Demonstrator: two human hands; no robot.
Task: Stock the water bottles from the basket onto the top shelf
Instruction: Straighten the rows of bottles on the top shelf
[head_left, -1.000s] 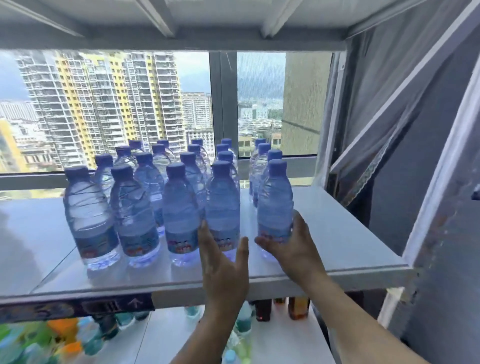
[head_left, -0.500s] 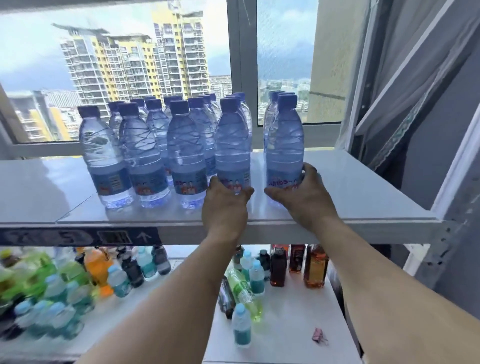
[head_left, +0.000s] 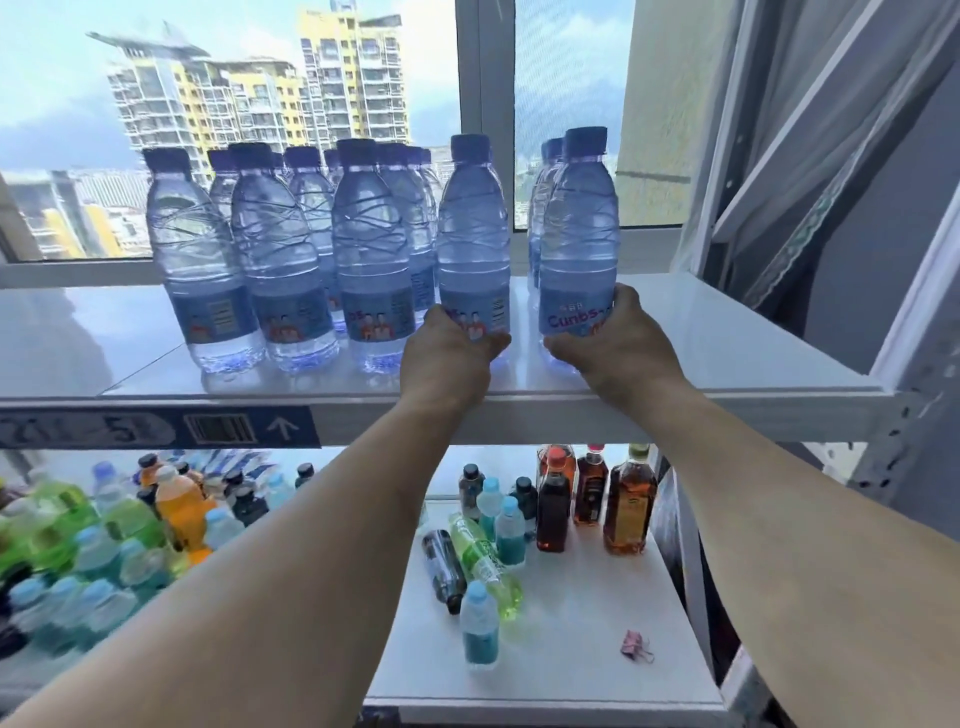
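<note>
Several clear water bottles with blue caps and blue labels stand upright in rows on the white top shelf (head_left: 727, 358). My left hand (head_left: 447, 358) is wrapped around the base of one front-row water bottle (head_left: 472, 244). My right hand (head_left: 618, 343) grips the base of the rightmost front water bottle (head_left: 579, 249), which reads "Cunbs". Both bottles stand on the shelf near its front edge. More bottles (head_left: 270, 249) line up to the left. The basket is out of view.
A lower shelf (head_left: 582, 654) holds green, orange, teal and brown drink bottles, two lying flat, and a pink binder clip (head_left: 636, 647). A window is behind the top shelf. A metal upright (head_left: 904, 395) and a curtain (head_left: 810, 145) stand at the right.
My view has dropped from above the shelf to about its level. Both hands closed around the bases of the two front right bottles and stayed there.
</note>
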